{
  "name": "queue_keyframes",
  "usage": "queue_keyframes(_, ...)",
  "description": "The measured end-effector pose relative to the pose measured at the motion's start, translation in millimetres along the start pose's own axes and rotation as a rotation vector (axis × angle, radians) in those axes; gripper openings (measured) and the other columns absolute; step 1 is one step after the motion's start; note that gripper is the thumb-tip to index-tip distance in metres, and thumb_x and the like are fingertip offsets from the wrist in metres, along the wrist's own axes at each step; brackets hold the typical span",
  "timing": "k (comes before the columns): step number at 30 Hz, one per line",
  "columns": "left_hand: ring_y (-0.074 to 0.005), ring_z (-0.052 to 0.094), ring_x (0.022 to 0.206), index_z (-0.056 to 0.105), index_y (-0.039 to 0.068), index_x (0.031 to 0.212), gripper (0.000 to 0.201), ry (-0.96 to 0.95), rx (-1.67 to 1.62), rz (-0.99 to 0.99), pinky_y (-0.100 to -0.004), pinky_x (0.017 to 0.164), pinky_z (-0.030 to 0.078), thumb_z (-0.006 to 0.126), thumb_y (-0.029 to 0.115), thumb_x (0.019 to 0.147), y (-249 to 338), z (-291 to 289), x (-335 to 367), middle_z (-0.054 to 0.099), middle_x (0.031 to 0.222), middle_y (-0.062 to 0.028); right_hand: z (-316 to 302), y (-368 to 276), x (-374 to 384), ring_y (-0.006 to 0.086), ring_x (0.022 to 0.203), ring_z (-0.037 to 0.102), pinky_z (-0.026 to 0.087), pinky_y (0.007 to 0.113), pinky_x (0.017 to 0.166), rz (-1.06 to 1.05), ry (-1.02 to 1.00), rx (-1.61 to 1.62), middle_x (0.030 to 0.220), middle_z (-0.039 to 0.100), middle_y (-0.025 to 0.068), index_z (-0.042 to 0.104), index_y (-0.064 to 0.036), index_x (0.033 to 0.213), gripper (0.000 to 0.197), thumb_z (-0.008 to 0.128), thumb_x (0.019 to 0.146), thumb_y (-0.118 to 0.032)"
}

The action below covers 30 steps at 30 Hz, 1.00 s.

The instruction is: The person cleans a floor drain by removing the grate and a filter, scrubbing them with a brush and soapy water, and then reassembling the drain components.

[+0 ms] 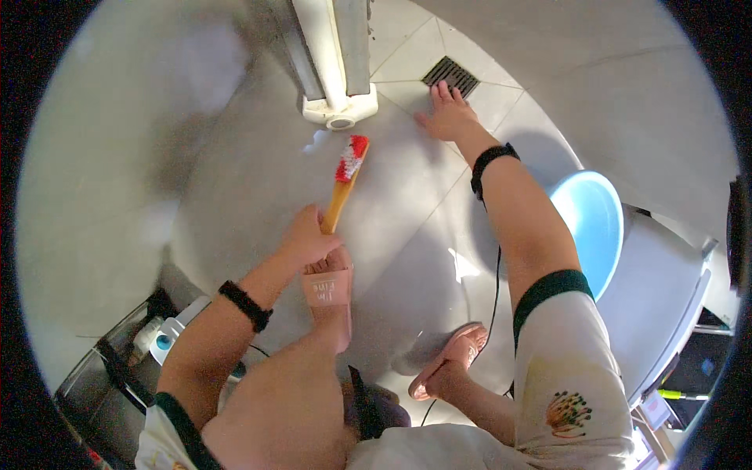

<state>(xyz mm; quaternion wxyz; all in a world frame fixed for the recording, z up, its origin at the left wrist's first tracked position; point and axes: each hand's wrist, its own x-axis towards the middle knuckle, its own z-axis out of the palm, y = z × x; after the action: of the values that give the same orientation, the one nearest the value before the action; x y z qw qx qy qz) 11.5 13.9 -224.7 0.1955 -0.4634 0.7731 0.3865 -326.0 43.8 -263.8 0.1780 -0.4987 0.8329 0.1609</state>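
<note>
My left hand [305,237] is closed around the wooden handle of a scrubbing brush [339,196]. Its red and white bristles tilt up and away from me, over the tiled floor. On the far right side, my right hand [453,116] reaches out with its fingers apart, holding nothing. The fingertips overlap the near edge of a dark slotted floor drain [450,74]; whether they touch it I cannot tell. The foot of a white upright frame [341,110] stands just beyond the bristles.
A light blue basin [603,227] stands at the right beside a pale rounded appliance or cabinet [654,298]. A black cable [497,301] runs along the floor near my right slipper [462,352]. At the lower left is a dark rack [106,376] with bottles.
</note>
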Motion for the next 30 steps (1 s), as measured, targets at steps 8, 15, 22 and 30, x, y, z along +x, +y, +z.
queue_keyframes(8, -0.0337, 0.060, 0.075, 0.051, 0.001, 0.088, 0.039, 0.115, 0.063, -0.067, -0.0404, 0.067, 0.048, 0.071, 0.023, 0.063, -17.8, -36.2, -8.2, 0.060, 0.080, -0.0165, -15.6, -9.1, 4.5, 0.0300, 0.138, 0.018, 0.025, 0.043, 0.109, 0.037, -0.094, 0.005, 0.153, 0.007, 0.0094, 0.011, -0.0057, 0.145, 0.084, 0.037, 0.088, -0.060)
queue_keyframes(15, -0.0326, 0.060, 0.078, 0.049, 0.002, 0.094, 0.041, 0.103, 0.006, 0.017, -0.0413, 0.068, 0.048, 0.072, 0.019, 0.065, 0.2, -35.1, -13.3, 0.059, 0.084, -0.0156, 2.3, -1.3, 17.8, 0.0259, 0.138, 0.020, 0.026, 0.038, 0.110, -0.041, 0.083, -0.081, 0.153, 0.007, 0.0087, 0.011, -0.0064, 0.145, 0.084, 0.032, 0.088, -0.064)
queue_keyframes(22, -0.0340, 0.061, 0.078, 0.052, 0.001, 0.091, 0.037, 0.145, 0.003, 0.062, -0.0418, 0.067, 0.048, 0.069, 0.021, 0.065, -6.4, -33.9, -19.3, 0.061, 0.081, -0.0182, -20.3, -1.5, 18.8, 0.0329, 0.130, 0.033, 0.032, 0.039, 0.106, -0.039, 0.005, 0.120, 0.148, 0.021, 0.0146, 0.029, -0.0037, 0.140, 0.077, 0.034, 0.088, -0.061)
queue_keyframes(30, -0.0288, 0.063, 0.082, 0.055, 0.004, 0.096, 0.042, 0.150, -0.207, 0.154, -0.0391, 0.070, 0.049, 0.075, 0.023, 0.066, 36.8, -67.3, -19.1, 0.063, 0.088, -0.0146, -61.1, 39.3, -214.4, 0.0363, 0.121, 0.044, 0.042, 0.041, 0.097, -0.436, -0.129, 0.041, 0.147, 0.019, 0.0186, 0.046, -0.0067, 0.128, 0.056, 0.066, 0.077, -0.017)
